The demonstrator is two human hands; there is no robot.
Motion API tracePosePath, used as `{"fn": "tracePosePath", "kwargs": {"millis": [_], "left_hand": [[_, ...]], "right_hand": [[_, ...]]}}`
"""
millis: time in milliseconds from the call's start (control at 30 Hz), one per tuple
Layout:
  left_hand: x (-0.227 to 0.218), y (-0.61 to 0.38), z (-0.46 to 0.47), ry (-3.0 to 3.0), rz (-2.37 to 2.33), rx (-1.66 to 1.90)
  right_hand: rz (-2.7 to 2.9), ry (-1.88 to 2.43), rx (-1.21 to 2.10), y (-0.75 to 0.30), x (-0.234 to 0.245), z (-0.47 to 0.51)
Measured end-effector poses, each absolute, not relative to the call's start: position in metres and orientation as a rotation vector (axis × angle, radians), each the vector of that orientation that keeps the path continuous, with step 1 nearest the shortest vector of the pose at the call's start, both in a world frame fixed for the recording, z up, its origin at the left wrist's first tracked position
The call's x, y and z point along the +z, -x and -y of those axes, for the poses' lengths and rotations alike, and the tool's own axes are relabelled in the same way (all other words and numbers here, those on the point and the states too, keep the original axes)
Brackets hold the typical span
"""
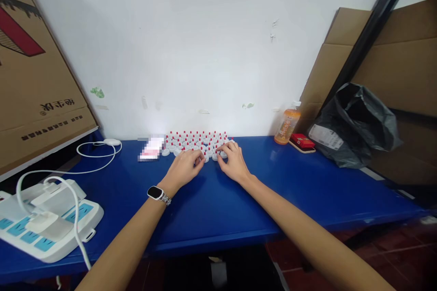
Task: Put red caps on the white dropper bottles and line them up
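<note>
We've got both hands at the near edge of a batch of small white caps w/ red tips (196, 140), packed in rows on the blue counter (211, 204) right up against the wall. Left hand (184, 168) has fingers curled over the front row, prob. pinching a cap but we can't tell for sure; right hand (234, 163) lies w/ fingers bent onto the caps beside it, grip also unclear. These look like light, stiff plastic bits, smooth and easy to tip or scatter, so best taken by the white base between thumb and forefinger, one at a time. Power strip (44, 223) sits far left, an orange bottle (287, 126) to the right.
</note>
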State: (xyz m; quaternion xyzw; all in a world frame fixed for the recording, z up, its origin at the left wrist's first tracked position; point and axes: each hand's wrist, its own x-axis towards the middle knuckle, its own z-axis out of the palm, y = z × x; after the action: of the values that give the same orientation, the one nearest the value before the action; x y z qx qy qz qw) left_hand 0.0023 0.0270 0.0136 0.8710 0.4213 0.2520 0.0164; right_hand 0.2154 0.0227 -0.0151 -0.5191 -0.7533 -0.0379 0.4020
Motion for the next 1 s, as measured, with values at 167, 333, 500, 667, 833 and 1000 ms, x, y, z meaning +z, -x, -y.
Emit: {"fn": "tracePosePath", "kwargs": {"millis": [167,333,500,667,833,1000], "left_hand": [[0.001,-0.003,-0.023,-2.516,-1.194,0.502],[-0.008,-0.006,-0.025,-2.417,-1.159,0.546],[-0.012,-0.009,-0.026,-2.385,-1.149,0.566],[-0.008,-0.012,-0.022,-2.375,-1.126,0.592],[0.002,-0.022,-0.009,-2.426,-1.137,0.777],[-0.002,-0.033,0.000,-2.623,-1.111,0.735]], "right_hand": [[1.902,1.256,0.004,-0.215,-0.021,-0.029],[1.843,1.344,0.034,-0.217,-0.022,-0.038],[1.895,1.405,-0.008,-0.218,-0.022,-0.045],[1.907,1.317,-0.029,-0.218,-0.019,-0.035],[1.997,1.148,0.175,-0.222,-0.009,-0.003],[2.066,1.089,0.352,-0.219,-0.008,0.018]]}}
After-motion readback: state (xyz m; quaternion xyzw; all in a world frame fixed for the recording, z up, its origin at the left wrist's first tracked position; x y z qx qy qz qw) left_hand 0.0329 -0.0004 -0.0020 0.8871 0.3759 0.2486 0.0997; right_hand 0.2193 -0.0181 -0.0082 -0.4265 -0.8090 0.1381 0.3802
